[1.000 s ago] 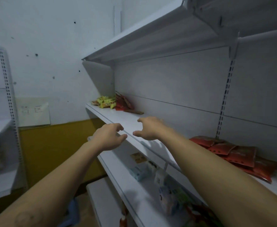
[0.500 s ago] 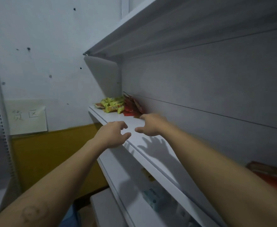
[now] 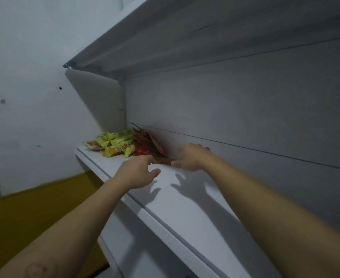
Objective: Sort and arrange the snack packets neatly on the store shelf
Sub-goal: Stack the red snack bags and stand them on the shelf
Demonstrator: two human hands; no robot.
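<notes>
White store shelf (image 3: 185, 207) boards are fixed against a grey back panel (image 3: 245, 107), with an upper shelf (image 3: 185, 37) overhead and a pale wall (image 3: 24, 77) with a yellow lower band (image 3: 34, 207) to the left. At the far end of the shelf, a heap of yellow-green snack packets (image 3: 112, 144) is piled just beside a stack of red snack packets (image 3: 149, 146), which is leaned against the back panel. The left hand (image 3: 139, 171) is held palm down above the shelf edge, its fingers (image 3: 150, 158) loosely spread and brought up to the near edge of the red packets, with nothing held. The right hand (image 3: 191, 157) is laid palm down near the back panel, its fingers spread over a red packet lying flat on the shelf. Whether that packet is pinched cannot be told through the blur.
</notes>
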